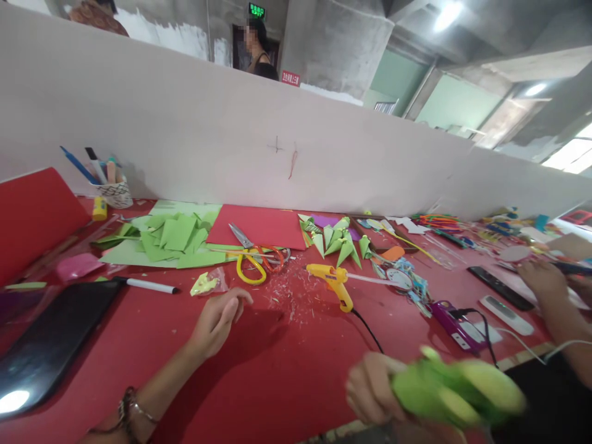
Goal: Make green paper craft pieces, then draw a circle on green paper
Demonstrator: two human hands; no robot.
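Note:
My left hand hovers above the red table, palm inward and fingers loosely bent, with nothing visible in it. Just beyond its fingertips lies a small clear bag of pale yellow bits. At the lower right, my right hand is closed around a bunch of green paper shapes with pale yellow parts, smeared by motion. Between the hands and farther back rests a yellow glue gun with a stick in it. Behind it sit several green paper cones. Yellow-handled scissors lie near paper scraps.
Green paper sheets and a red sheet lie along the white partition. A black tablet-like board and a marker are at left. At right are a purple power strip, remotes and another person's hand.

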